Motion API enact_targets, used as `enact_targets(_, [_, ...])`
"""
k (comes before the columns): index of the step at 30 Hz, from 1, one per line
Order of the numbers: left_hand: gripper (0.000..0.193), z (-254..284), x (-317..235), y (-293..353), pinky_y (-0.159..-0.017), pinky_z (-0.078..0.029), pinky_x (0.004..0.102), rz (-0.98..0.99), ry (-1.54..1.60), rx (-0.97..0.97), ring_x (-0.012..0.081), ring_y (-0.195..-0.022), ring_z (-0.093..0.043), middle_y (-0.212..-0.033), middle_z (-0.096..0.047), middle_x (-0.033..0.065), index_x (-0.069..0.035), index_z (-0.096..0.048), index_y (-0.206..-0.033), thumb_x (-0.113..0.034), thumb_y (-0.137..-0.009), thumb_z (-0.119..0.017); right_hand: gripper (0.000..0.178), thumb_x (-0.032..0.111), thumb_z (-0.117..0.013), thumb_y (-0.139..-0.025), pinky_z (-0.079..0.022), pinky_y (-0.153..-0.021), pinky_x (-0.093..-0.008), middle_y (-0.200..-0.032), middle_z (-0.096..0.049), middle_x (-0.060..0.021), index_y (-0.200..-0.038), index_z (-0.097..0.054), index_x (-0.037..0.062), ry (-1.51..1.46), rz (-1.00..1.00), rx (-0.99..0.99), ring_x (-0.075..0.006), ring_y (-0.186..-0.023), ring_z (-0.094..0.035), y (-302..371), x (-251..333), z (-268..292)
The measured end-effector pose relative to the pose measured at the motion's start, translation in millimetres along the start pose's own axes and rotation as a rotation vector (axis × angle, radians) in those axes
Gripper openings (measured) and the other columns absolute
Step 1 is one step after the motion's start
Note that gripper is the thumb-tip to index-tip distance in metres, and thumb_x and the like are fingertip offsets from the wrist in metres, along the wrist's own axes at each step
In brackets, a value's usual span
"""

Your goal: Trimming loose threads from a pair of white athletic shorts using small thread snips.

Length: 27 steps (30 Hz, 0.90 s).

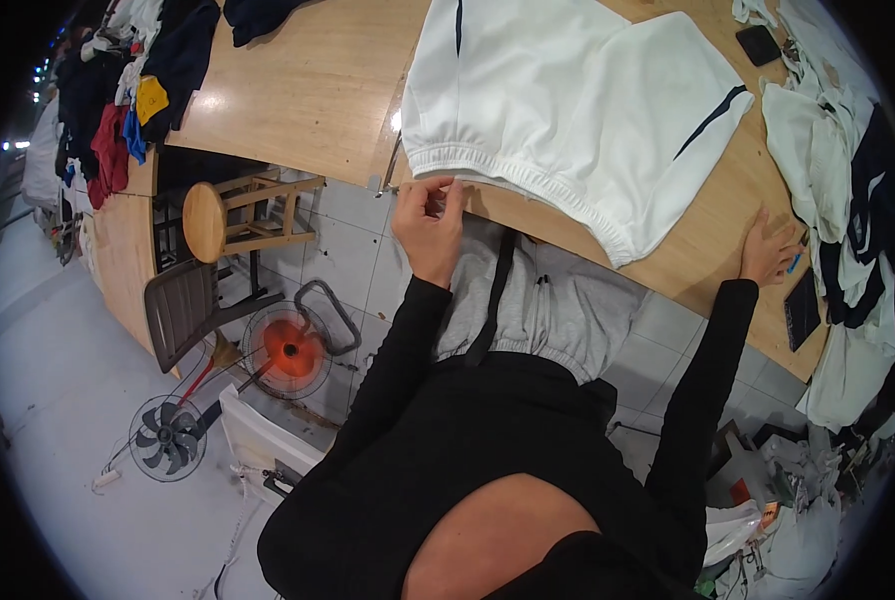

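Observation:
White shorts with dark navy side stripes lie on the wooden table, their gathered elastic waistband toward me. My left hand is at the left end of that waistband, its fingers curled and thumb against them in a pinch. Whatever sits between those fingertips is too small to make out. Far to the right, my right hand rests on the tabletop with fingers apart. Its fingertips reach a small blue object, partly covered, whose kind I cannot tell.
A dark phone-like slab lies by the table's right edge, beside heaped white and navy garments. Another dark flat object is farther back. Left of me stand a wooden stool, a chair and two fans.

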<state>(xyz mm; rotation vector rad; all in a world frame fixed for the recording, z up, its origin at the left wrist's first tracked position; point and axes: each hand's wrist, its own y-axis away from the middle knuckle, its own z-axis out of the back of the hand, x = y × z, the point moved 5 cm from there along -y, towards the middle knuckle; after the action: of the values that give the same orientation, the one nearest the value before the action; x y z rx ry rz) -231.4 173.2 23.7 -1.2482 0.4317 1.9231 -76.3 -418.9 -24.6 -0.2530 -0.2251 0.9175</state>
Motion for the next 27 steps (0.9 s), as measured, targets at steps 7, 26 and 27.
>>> enact_targets(7, [0.011, 30, 12, -26, -0.064, -0.047, 0.0273, -0.021, -0.053, -0.188, 0.0128, -0.069, -0.057, -0.087, -0.064, 0.0043, -0.002, -0.076, -0.099, -0.006, -0.09, -0.08, 0.1, 0.084, -0.048, -0.092, -0.021, -0.12, -0.0612, -0.173, -0.026, -0.0236, -0.164, -0.038, 0.0157, -0.035, -0.019, 0.063, -0.0379, -0.159, -0.025, 0, 2, -1])
enact_targets(26, [0.015, -9, 36, -54, -0.081, -0.052, 0.0433, -0.184, -0.338, 0.004, 0.0342, -0.093, -0.064, -0.1, -0.064, 0.0148, 0.0, -0.072, -0.095, -0.014, -0.093, -0.077, 0.048, 0.032, -0.072, -0.095, -0.044, -0.097, -0.0599, -0.124, -0.06, -0.02, -0.134, -0.064, 0.0058, -0.119, -0.042, -0.218, -0.0433, -0.12, -0.055, 39, -8, 24])
enact_targets(27, [0.015, -9, 37, -52, -0.081, -0.052, 0.0433, -0.18, -0.338, -0.001, 0.0342, -0.093, -0.064, -0.1, -0.064, 0.0148, 0.0, -0.072, -0.095, -0.014, -0.093, -0.077, 0.048, 0.032, -0.072, -0.095, -0.044, -0.097, -0.0599, -0.124, -0.06, -0.02, -0.134, -0.064, 0.0058, -0.121, -0.036, -0.219, -0.0433, -0.12, -0.055, 50, -8, 28])
